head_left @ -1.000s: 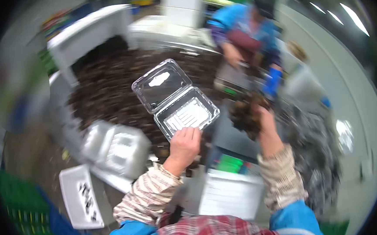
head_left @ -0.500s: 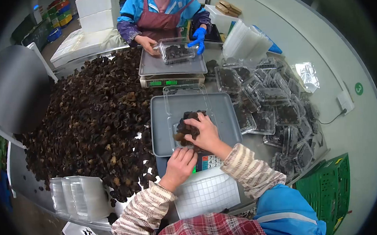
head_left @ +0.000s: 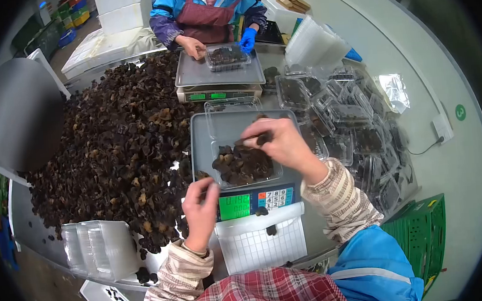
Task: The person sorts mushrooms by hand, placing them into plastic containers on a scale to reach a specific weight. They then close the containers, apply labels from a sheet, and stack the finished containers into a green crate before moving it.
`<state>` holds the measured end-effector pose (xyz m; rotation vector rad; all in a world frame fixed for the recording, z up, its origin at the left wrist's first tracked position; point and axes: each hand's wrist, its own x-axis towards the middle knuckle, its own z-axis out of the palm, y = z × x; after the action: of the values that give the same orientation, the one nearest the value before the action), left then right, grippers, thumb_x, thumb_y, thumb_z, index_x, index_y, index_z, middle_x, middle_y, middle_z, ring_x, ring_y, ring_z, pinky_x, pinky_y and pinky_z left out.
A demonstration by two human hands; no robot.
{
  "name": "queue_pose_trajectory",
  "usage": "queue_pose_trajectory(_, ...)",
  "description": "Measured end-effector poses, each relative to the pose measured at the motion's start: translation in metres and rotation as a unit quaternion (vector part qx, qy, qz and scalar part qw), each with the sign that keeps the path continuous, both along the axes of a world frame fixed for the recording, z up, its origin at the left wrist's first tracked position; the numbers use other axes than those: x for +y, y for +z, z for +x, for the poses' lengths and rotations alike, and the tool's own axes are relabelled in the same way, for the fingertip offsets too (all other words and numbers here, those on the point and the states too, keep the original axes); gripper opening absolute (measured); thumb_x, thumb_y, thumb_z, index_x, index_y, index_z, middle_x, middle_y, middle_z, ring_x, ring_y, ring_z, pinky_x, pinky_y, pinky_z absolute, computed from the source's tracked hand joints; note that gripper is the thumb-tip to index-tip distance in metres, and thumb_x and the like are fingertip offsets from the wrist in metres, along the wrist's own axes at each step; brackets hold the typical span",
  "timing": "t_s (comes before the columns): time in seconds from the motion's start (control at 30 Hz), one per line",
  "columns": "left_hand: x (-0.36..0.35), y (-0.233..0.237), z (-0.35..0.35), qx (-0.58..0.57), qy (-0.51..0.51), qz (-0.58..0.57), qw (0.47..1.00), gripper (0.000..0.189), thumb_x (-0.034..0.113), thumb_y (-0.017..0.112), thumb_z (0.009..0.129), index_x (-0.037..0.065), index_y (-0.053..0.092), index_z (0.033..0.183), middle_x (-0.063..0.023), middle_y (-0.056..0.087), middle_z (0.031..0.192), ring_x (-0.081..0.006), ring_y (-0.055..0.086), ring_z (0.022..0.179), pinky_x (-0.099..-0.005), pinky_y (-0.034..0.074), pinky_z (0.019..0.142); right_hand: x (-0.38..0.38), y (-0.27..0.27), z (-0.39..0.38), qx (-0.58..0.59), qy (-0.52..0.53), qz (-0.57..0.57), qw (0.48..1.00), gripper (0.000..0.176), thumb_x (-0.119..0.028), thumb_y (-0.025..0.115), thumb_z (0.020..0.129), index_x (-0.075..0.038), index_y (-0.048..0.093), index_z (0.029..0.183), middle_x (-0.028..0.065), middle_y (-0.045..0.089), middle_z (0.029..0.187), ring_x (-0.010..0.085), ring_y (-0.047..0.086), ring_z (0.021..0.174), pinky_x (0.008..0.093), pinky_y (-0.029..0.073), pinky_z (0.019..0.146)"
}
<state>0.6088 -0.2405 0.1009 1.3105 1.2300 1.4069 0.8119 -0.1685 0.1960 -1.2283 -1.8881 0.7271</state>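
Note:
An opened clear plastic clamshell box (head_left: 279, 174) rests on the grey pan of a scale (head_left: 200, 136), its lid (head_left: 232, 106) tipped back on the far side. Dark wood ear mushrooms (head_left: 242, 164) fill the box in a heap. Above the heap's right side, my right hand (head_left: 285, 144) pinches a dark wood ear mushroom piece (head_left: 263, 138). My left hand (head_left: 199, 209) is by the pan's near left corner, thumb apart from the curled fingers, holding nothing I can see. Beside it glows the green scale display (head_left: 235, 206).
A large wood ear pile (head_left: 124, 153) covers the left side. Filled boxes (head_left: 350, 115) are heaped on the right. Nested boxes (head_left: 100, 250) stand near left. Opposite, a person (head_left: 209, 13) handles a filled box (head_left: 227, 57) on another scale (head_left: 220, 91).
My right hand has lifted from the box, now pinching a piece. My left hand has moved left, uncovering the lit display. Two dark bits now lie on and beside the gridded sheet.

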Motion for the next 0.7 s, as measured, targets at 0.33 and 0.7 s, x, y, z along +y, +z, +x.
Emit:
queue_pose_trajectory(0.33,-0.074,-0.060,-0.069,-0.481,0.087,-0.241,0.838,0.038,0.043,0.043,0.092,0.013,0.058,0.108,-0.0048,0.059,0.108,-0.0239,0.056,0.101,-0.0397,0.044,0.092,-0.126,-0.096,-0.139,-0.129,0.166,0.031,0.977,0.072,-0.018,0.072,0.064,-0.019,0.044,0.130,0.0089,0.046,0.127,0.0313,0.051,0.097,0.0390,0.050,0.074)
queue_pose_trajectory(0.7,-0.041,-0.043,-0.098,0.381,0.195,0.027,0.904,0.039,0.019,0.066,0.078,0.002,0.057,0.113,-0.0164,0.053,0.119,-0.0313,0.048,0.110,-0.0388,0.037,0.096,-0.146,-0.151,0.005,-0.287,-0.190,-0.106,0.933,0.033,-0.035,0.070,0.072,-0.003,0.064,0.068,0.0121,0.063,0.068,0.0290,0.062,0.060,0.0390,0.048,0.053)
